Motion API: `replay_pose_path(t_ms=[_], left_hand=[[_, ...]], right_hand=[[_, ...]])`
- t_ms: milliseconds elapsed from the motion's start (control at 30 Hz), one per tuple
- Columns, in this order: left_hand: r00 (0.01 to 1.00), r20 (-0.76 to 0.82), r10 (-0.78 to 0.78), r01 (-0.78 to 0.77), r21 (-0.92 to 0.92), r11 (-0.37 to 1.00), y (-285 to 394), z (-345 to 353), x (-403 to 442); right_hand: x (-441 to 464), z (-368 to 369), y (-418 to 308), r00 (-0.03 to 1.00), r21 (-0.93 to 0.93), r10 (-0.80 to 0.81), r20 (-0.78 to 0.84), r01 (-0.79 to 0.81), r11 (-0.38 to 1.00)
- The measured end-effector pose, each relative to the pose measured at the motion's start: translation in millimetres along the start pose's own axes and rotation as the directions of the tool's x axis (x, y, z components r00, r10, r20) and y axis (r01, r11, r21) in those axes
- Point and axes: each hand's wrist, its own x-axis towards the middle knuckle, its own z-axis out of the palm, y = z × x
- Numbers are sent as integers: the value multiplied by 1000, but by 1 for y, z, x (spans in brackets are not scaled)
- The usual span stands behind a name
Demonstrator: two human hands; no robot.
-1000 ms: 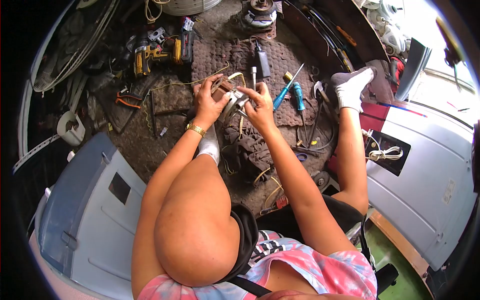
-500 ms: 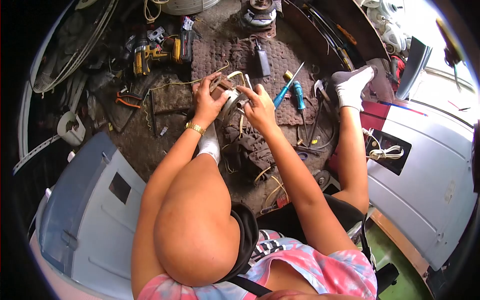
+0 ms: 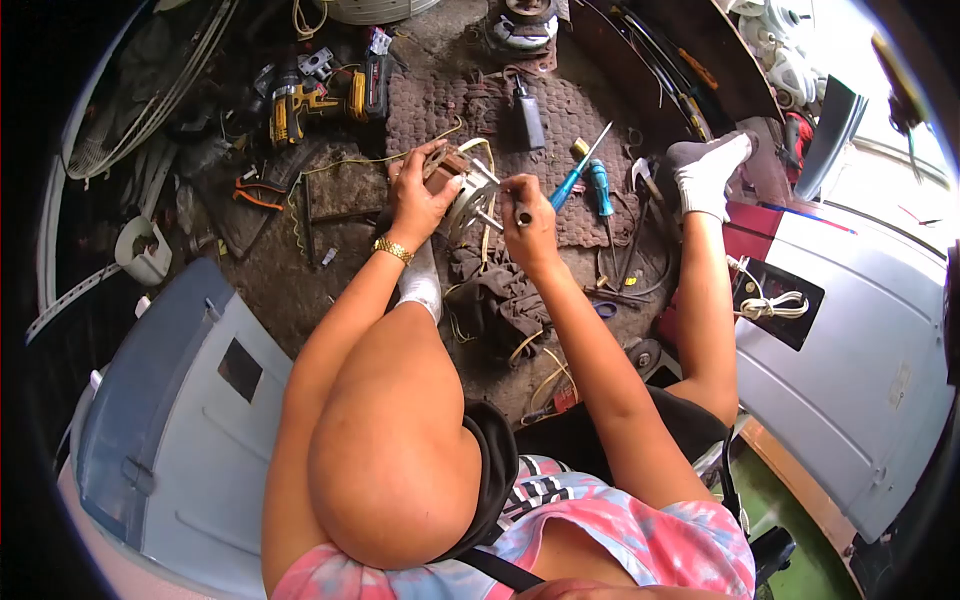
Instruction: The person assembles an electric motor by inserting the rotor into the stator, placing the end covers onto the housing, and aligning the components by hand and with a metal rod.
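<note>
My left hand point(image 3: 420, 195) is wrapped round a small electric motor point(image 3: 462, 190) with a rusty brown core, silver metal end plates and a pale lead. A thin metal shaft or rod sticks out of its lower right side. Just right of the motor, my right hand point(image 3: 530, 225) is closed on a metal tool with a round socket-like end point(image 3: 523, 217); the fingers hide most of it. Close by on the mat lie a blue screwdriver point(image 3: 570, 182) and a teal-handled screwdriver point(image 3: 600, 185). A dark bottle point(image 3: 527, 118) is beyond the hands.
A yellow cordless drill point(image 3: 290, 108) and orange-handled pliers point(image 3: 258, 192) lie on the left. A hammer point(image 3: 645, 180) is to the right. Grey appliance panels point(image 3: 200, 400) flank both sides. A dark cloth point(image 3: 505, 300) lies below the hands, and a round metal part point(image 3: 522, 35) stands at the back.
My right hand has drawn away from the motor, right and slightly down, with the metal tool in it. The motor stays in my left hand, and its end plate and shaft now show more.
</note>
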Motion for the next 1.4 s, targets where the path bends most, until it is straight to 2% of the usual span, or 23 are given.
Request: replay_pose_path(t_ms=[33,300,500,533,567,600,633,667,700,733,767,833,867,1000,1033,1067,1100,1133,1167,1233,1367,1400], left_hand=[[1000,-6,12,-12,-7,1000,-1,1,2],[998,-37,47,-49,-55,997,-3,2,3],[1000,-19,14,-14,-41,999,-8,2,2],[1000,-12,2,-3,-42,999,-9,2,3],[1000,-20,11,-12,-45,999,-10,2,3],[999,-26,19,-20,-49,999,-10,2,3],[999,-33,27,-28,-53,998,-9,3,3],[998,-37,46,-48,-53,997,-9,3,3],[997,-39,66,-68,-52,996,-4,1,5],[995,-40,86,-88,-51,995,2,-2,6],[997,7,82,-82,32,996,7,-6,9],[994,97,57,-75,194,978,39,-22,18],[991,119,60,-84,207,975,35,-19,17],[986,155,65,-101,234,967,34,-15,19],[986,154,63,-98,235,967,37,-16,19],[984,173,50,-96,269,958,37,-17,20],[984,172,49,-94,263,960,37,-18,21],[984,171,47,-90,255,963,36,-18,21],[984,171,45,-86,246,965,35,-17,21],[983,165,76,-106,185,977,32,-17,22],[981,182,64,-87,122,989,28,-17,22],[978,194,75,-104,142,984,28,-18,23]], right_hand=[[2,-1,-2,999,6,-42,12,42,999],[-4,-2,-11,996,-111,-10,89,20,994],[13,-14,-2,957,-332,-124,263,210,920],[12,-13,-1,975,-306,-96,199,154,940],[11,-7,0,984,-42,125,125,-121,992],[9,2,-2,929,238,352,115,-370,898],[8,9,-2,818,490,550,169,-554,673],[6,11,-2,654,685,684,322,-660,308],[10,6,-6,482,711,716,504,-702,-28],[9,4,-1,399,678,684,611,-710,-191],[7,4,3,317,623,629,709,-700,-349],[2,3,8,377,617,621,688,-753,-227],[-1,2,10,403,609,614,679,-776,-164],[-14,-15,22,373,481,583,722,-876,-36],[-21,-21,29,468,426,685,559,-870,247],[-29,-28,34,580,298,720,380,-814,499],[-33,-33,29,699,111,686,204,-713,693],[-41,-38,22,914,-169,401,-63,-406,898],[-42,-42,20,984,-329,169,-53,-177,928],[-39,-42,4,998,-400,-35,56,55,915],[-38,-29,2,997,-292,32,-66,-50,955],[-31,-30,-3,997,-332,-53,-63,29,943]])
